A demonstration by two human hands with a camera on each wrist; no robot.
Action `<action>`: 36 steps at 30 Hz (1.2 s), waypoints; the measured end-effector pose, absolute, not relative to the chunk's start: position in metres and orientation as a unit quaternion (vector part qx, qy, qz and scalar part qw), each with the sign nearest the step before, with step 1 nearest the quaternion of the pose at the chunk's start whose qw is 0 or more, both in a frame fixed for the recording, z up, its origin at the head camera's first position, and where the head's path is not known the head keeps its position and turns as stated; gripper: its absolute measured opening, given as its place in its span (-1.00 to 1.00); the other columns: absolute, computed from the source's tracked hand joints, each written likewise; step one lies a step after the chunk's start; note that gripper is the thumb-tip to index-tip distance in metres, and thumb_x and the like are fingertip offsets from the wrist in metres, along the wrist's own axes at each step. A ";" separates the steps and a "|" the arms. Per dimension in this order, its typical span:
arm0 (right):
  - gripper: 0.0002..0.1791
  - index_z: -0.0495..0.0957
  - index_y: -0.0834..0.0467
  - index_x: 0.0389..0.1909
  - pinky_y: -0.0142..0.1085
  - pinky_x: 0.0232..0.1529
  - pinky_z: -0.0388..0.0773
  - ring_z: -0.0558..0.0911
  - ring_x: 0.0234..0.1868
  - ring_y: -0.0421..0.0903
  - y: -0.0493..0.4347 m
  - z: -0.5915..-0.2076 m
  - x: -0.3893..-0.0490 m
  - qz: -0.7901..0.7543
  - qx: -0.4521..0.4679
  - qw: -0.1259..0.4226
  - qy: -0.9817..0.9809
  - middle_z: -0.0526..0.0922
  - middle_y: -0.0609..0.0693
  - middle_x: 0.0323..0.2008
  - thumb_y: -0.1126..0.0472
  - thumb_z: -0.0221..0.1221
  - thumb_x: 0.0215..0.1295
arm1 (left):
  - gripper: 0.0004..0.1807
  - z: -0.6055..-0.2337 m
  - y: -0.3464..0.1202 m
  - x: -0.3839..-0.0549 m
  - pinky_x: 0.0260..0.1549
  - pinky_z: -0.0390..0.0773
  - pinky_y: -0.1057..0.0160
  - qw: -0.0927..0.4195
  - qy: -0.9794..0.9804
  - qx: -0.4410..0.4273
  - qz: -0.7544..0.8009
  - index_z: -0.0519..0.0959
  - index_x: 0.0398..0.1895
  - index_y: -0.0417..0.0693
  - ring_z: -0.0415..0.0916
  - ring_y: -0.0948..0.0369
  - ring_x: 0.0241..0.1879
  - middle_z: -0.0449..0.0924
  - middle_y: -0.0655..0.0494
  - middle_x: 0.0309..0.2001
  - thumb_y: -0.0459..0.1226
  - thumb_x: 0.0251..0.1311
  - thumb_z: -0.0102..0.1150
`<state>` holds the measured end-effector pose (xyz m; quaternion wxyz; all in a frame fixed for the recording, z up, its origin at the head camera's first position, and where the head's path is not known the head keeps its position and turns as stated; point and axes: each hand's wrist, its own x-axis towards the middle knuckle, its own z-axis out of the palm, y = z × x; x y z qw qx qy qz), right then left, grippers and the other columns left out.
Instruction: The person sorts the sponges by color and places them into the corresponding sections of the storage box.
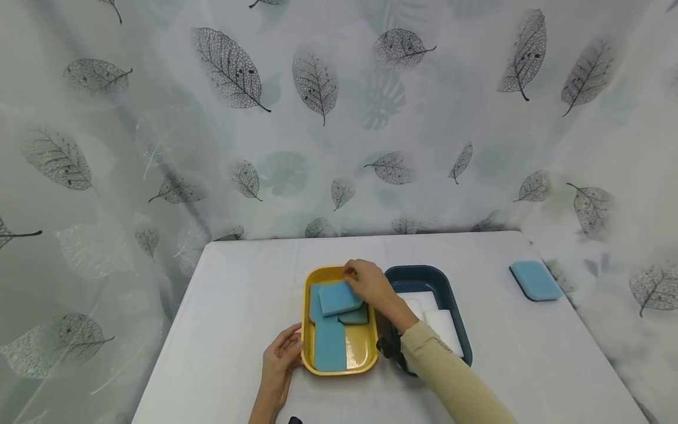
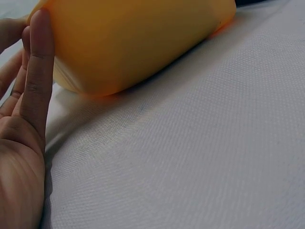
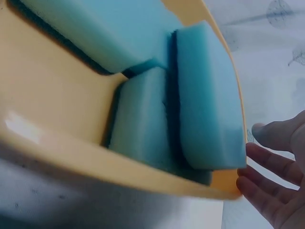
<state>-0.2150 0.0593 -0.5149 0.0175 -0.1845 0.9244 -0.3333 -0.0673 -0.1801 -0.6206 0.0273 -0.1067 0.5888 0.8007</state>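
Note:
A yellow tray (image 1: 361,347) holds several blue sponges with dark scouring layers. One sponge (image 1: 339,298) lies tilted on top of the others, near the far end; a flat one (image 1: 329,347) lies at the near end. My left hand (image 1: 281,359) touches the tray's outer left wall, its index finger straight along the yellow side in the left wrist view. At the far right corner is my right hand (image 1: 371,284), beside the leaning sponge (image 3: 209,100). Its fingertips meet the tray rim in the right wrist view, thumb apart, nothing held.
A dark blue tray (image 1: 459,321) with white blocks (image 1: 444,330) stands right of the yellow one, partly under my right forearm. Another blue sponge (image 1: 536,280) lies by the table's right edge. A leaf-patterned curtain (image 1: 318,147) hangs behind the white table (image 1: 238,294).

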 end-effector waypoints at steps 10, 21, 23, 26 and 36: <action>-0.78 0.68 0.19 0.05 0.01 0.13 0.69 0.70 0.05 0.10 0.101 -0.504 -0.228 -0.380 -0.166 -0.022 0.910 0.76 0.12 0.02 0.24 0.26 0.47 | -0.44 -0.617 -0.181 -0.067 -0.42 0.70 0.40 0.032 0.594 -0.094 0.799 0.43 0.40 -0.31 0.62 0.34 -0.28 0.64 0.07 -0.09 -0.34 0.39 0.28; -0.73 0.64 0.30 0.11 0.13 0.16 0.65 0.70 0.08 0.26 0.176 -0.490 -0.242 -0.395 -0.082 -0.086 0.911 0.73 0.29 0.06 0.28 0.22 0.49 | -0.46 -0.618 -0.180 -0.068 -0.43 0.69 0.40 0.032 0.590 -0.113 0.799 0.48 0.38 -0.23 0.62 0.33 -0.29 0.65 0.04 -0.08 -0.32 0.36 0.31; -0.71 0.62 0.33 0.13 0.16 0.18 0.63 0.69 0.09 0.29 0.192 -0.491 -0.242 -0.393 -0.068 -0.101 0.912 0.71 0.33 0.08 0.29 0.22 0.49 | -0.46 -0.618 -0.180 -0.069 -0.44 0.68 0.40 0.032 0.590 -0.109 0.799 0.47 0.39 -0.23 0.62 0.33 -0.29 0.64 0.04 -0.08 -0.33 0.37 0.30; -0.69 0.59 0.37 0.16 0.20 0.20 0.60 0.67 0.11 0.33 0.215 -0.494 -0.242 -0.391 -0.042 -0.120 0.911 0.68 0.37 0.11 0.31 0.20 0.49 | -0.45 -0.617 -0.180 -0.069 -0.45 0.68 0.41 0.031 0.589 -0.106 0.801 0.46 0.40 -0.26 0.62 0.33 -0.30 0.63 0.03 -0.08 -0.34 0.37 0.29; -0.57 0.50 0.38 0.29 0.29 0.23 0.48 0.50 0.27 0.39 0.299 -0.508 -0.235 -0.361 0.108 -0.168 0.911 0.54 0.44 0.26 0.24 0.13 0.53 | -0.45 -0.616 -0.180 -0.068 -0.44 0.69 0.41 0.031 0.591 -0.096 0.801 0.45 0.40 -0.27 0.62 0.33 -0.28 0.63 0.03 -0.08 -0.35 0.38 0.28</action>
